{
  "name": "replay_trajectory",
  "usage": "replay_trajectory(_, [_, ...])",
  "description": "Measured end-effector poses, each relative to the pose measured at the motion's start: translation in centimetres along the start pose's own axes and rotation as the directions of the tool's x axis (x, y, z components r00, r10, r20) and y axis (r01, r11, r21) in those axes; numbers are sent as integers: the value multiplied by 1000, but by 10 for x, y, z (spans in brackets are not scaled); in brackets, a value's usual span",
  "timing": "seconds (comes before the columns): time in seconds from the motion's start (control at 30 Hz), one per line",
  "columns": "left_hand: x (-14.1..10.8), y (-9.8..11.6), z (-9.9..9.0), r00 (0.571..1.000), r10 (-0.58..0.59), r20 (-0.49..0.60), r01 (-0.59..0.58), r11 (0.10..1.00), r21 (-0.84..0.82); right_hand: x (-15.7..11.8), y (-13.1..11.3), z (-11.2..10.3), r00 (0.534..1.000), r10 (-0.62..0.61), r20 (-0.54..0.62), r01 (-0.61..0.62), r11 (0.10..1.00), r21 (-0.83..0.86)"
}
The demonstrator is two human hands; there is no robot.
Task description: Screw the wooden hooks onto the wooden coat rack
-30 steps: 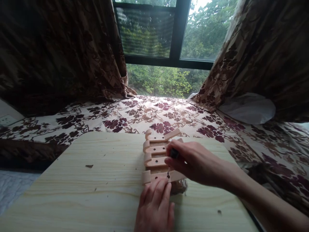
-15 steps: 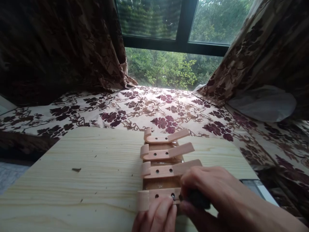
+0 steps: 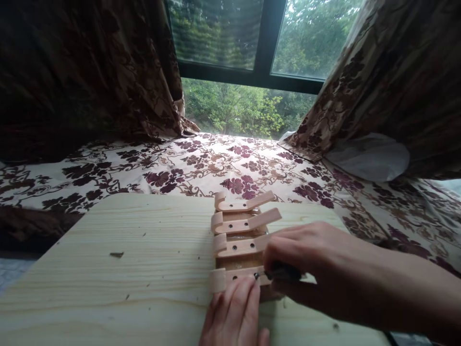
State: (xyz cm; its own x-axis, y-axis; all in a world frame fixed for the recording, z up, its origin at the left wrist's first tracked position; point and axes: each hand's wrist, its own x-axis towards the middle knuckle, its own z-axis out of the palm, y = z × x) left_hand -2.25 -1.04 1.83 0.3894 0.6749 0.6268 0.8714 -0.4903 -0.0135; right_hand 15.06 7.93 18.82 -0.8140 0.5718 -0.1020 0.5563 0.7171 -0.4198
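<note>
Swung to the screw [image 3: 256,276]'s three o'clock, the right hand [image 3: 313,257] curls tight round the dark handle [image 3: 287,271], whose lean could make it slip and poke the left hand [image 3: 233,315]'s half-bent fingers, hold unclear.

Showing no readable text.
Displaying no legible labels, brands, numbers or signs.
</note>
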Motion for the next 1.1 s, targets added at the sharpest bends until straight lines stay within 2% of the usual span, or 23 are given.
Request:
replay_trajectory(0.13, [5, 2, 2, 998, -24, -57, 26, 999, 32, 7, 0, -4, 1000, 1, -9, -1, 1000, -11])
replay_trajectory(0.3, [14, -3, 8, 986, 70, -153, -55, 993, 102, 13, -2, -12, 1000, -13, 23, 14, 998, -68])
replay_trajectory(0.4, [18, -4, 9, 979, 96, -180, -71, 987, 143, 12, -10, -21, 999, -45, 26, 49, 980, -191])
replay_trajectory(0.57, [15, -3, 11, 985, 89, -150, -66, 986, 155, 12, -20, -28, 998, -32, 58, 49, 942, -333])
replay_trajectory(0.77, [11, 3, 9, 998, 31, -62, -23, 992, 127, 19, -29, -27, 990, 109, 92, -58, 896, -440])
replay_trajectory(0.93, [14, 10, 2, 999, -17, -36, 20, 997, 71, 20, -37, -33, 982, 56, 182, 32, 895, -445])
replay_trajectory(1.0, [13, 11, 1, 999, -23, -27, 24, 998, 58, 19, -38, -31, 977, 79, 199, 21, 891, -453])
replay_trajectory(1.1, [12, 11, 2, 1000, -24, -13, 25, 998, 60, 19, -37, -28, 980, 117, 164, -34, 897, -440])
